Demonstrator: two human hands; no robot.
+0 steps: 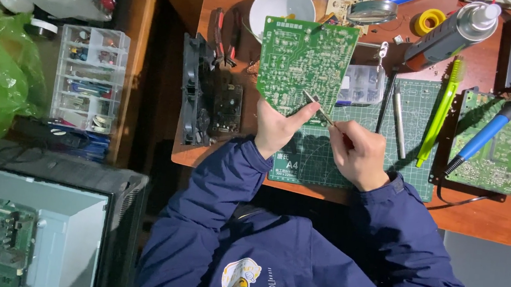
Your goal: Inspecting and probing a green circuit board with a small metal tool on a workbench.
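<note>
My left hand point(277, 127) holds a green circuit board point(302, 63) upright by its lower edge, thumb pressed on its solder side. My right hand point(359, 154) grips thin metal tweezers point(317, 107), their tips touching the lower part of the board. Both hands are over a green cutting mat point(411, 109) on a wooden desk point(488, 215). Dark blue jacket sleeves cover both arms.
On the mat's right lie a blue-handled soldering iron point(491, 127) on a second green board point(507, 157), a yellow-green pen point(441, 112) and a metal tool point(398, 120). A white bowl point(279, 3), spray can point(454, 31), tape roll point(430, 19), black fan point(190, 89) and parts organiser point(88, 75) surround them.
</note>
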